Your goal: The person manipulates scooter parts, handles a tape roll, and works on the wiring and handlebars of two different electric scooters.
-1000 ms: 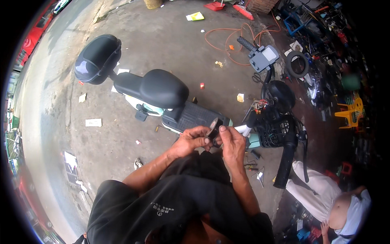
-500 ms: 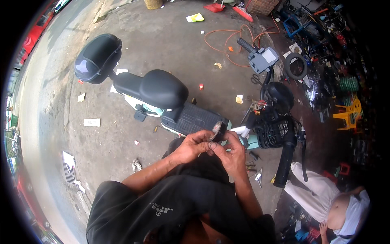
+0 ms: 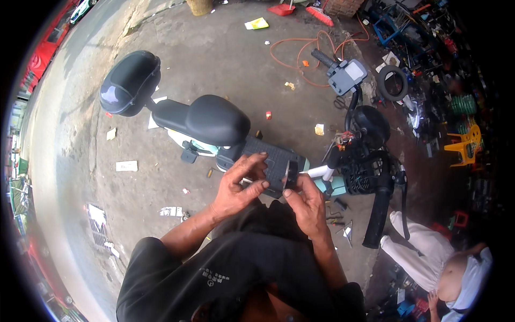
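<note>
In the head view, the right hand point(image 3: 307, 203) pinched a dark roll point(image 3: 292, 173), which looked like tape, between its thumb and bent fingers point(image 3: 308, 185). The roll stood on edge just above the thumb tip, its flat side turned toward the left hand point(image 3: 234, 188). That hand was open, its fingers curled loosely and parted from the thumb, near the roll but apart from it. Whether a thin strip ran across the gap could not be told.

The roll hung over the scooter's footboard point(image 3: 263, 154), close to the white tube point(image 3: 320, 172) at its front. Left of the footboard were the black seat point(image 3: 219, 121) and a dark rear box point(image 3: 130, 83); to its right stood the handlebar, with a black grip point(image 3: 375, 222) near the right forearm and a grey phone holder point(image 3: 346, 77) at the far end. Beyond lay an orange hose point(image 3: 275, 55) on the ground, a tyre point(image 3: 382, 83) and a yellow stool point(image 3: 465, 145). A person in pale trousers point(image 3: 416, 247) was at the lower right.
</note>
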A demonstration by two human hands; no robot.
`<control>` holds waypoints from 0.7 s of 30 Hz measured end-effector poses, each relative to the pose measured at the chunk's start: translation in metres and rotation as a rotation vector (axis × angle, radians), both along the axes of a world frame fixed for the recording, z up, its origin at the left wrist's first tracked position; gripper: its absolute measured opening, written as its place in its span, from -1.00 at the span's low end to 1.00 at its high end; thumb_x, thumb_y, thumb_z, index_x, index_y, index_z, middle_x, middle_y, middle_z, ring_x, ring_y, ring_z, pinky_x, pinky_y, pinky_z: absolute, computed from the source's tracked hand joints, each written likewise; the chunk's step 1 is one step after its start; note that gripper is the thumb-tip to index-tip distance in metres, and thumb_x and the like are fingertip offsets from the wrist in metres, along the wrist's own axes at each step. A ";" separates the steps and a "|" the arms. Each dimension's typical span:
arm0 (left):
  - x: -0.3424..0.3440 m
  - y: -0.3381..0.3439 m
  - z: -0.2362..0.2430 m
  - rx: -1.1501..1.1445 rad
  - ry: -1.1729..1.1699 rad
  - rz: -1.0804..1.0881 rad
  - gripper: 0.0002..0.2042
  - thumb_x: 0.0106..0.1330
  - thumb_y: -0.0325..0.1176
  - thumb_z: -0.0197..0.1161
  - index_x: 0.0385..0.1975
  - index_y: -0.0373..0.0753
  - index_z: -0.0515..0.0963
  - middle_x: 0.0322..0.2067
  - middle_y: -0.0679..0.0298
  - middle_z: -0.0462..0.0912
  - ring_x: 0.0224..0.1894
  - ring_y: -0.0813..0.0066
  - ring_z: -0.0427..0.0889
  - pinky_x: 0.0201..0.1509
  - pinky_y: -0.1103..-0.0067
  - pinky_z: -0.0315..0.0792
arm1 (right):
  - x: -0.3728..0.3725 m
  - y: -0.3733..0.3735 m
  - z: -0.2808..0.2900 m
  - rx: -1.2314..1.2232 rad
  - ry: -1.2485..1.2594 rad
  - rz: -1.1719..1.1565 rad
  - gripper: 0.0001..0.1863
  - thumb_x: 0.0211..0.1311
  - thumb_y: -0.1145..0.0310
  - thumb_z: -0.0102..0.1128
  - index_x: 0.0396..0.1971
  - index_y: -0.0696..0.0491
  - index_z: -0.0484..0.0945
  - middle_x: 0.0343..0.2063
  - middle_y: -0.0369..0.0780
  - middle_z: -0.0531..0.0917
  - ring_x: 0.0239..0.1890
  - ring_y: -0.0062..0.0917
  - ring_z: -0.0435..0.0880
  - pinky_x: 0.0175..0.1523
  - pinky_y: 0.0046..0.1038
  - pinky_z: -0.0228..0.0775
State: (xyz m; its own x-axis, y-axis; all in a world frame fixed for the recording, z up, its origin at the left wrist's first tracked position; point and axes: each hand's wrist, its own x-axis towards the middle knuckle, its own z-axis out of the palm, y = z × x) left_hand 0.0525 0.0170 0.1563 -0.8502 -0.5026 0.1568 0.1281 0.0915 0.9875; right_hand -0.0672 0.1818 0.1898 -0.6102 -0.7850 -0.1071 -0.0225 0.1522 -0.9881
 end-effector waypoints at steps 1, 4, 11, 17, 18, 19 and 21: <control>-0.007 -0.006 0.014 -0.084 -0.024 -0.063 -0.49 0.23 -0.39 0.35 0.20 -0.30 0.44 -0.26 0.18 0.57 -0.23 0.41 0.60 -0.16 0.51 0.49 | -0.002 0.003 -0.005 0.030 0.057 0.032 -0.77 0.30 0.40 0.17 -0.12 0.19 0.51 -0.40 -0.24 0.58 -0.49 -0.56 0.56 -0.40 -0.47 0.41; -0.023 -0.020 0.027 -0.297 -0.127 -0.247 -0.56 0.10 -0.36 0.37 0.04 -0.24 0.58 -0.40 0.14 0.58 -0.39 0.23 0.61 -0.29 0.45 0.48 | 0.000 0.002 0.001 0.145 0.150 0.072 -0.81 0.22 0.44 0.19 -0.21 0.20 0.52 -0.37 -0.19 0.56 -0.48 -0.50 0.59 -0.38 -0.44 0.43; -0.035 -0.019 0.032 -0.482 -0.061 -0.275 -0.61 0.05 -0.42 0.30 -0.04 -0.26 0.62 -0.49 0.10 0.62 -0.48 0.11 0.62 -0.40 0.36 0.49 | 0.002 -0.002 0.000 0.070 0.241 -0.033 -0.75 0.17 0.46 0.19 -0.17 0.23 0.54 -0.35 -0.17 0.57 -0.48 -0.45 0.62 -0.39 -0.42 0.44; -0.043 -0.013 0.031 -0.529 -0.050 -0.274 -0.64 0.02 -0.50 0.29 -0.11 -0.30 0.65 -0.56 0.13 0.62 -0.52 0.19 0.64 -0.43 0.41 0.49 | -0.001 0.001 0.000 0.114 0.452 -0.094 -0.75 0.07 0.48 0.17 -0.23 0.23 0.60 -0.38 -0.16 0.59 -0.47 -0.44 0.63 -0.39 -0.43 0.44; -0.044 -0.011 0.025 -0.488 -0.025 -0.267 -0.65 0.03 -0.50 0.29 -0.11 -0.31 0.65 -0.56 0.13 0.62 -0.52 0.21 0.64 -0.44 0.42 0.49 | -0.002 0.001 -0.001 0.096 0.467 -0.102 -0.75 0.07 0.48 0.16 -0.23 0.23 0.60 -0.39 -0.16 0.59 -0.48 -0.44 0.62 -0.40 -0.43 0.44; -0.045 -0.010 0.021 -0.446 0.000 -0.259 -0.67 0.04 -0.50 0.30 -0.12 -0.31 0.65 -0.57 0.13 0.62 -0.52 0.22 0.64 -0.44 0.42 0.49 | -0.002 0.001 -0.003 0.078 0.482 -0.110 -0.75 0.06 0.47 0.16 -0.24 0.23 0.61 -0.40 -0.16 0.59 -0.50 -0.44 0.61 -0.41 -0.44 0.43; -0.045 -0.011 0.020 -0.413 -0.017 -0.274 -0.68 0.08 -0.50 0.29 -0.11 -0.33 0.65 -0.56 0.13 0.63 -0.51 0.25 0.65 -0.43 0.44 0.49 | -0.003 0.001 -0.004 0.077 0.475 -0.116 -0.75 0.06 0.47 0.16 -0.24 0.22 0.61 -0.41 -0.16 0.60 -0.53 -0.45 0.59 -0.43 -0.45 0.41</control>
State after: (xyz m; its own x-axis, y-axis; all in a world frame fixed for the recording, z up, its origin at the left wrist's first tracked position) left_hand 0.0079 0.0060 0.1761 -0.9467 -0.1588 0.2804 0.1862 0.4407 0.8781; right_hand -0.0702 0.1833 0.1861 -0.6887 -0.7095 0.1493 -0.4464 0.2527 -0.8584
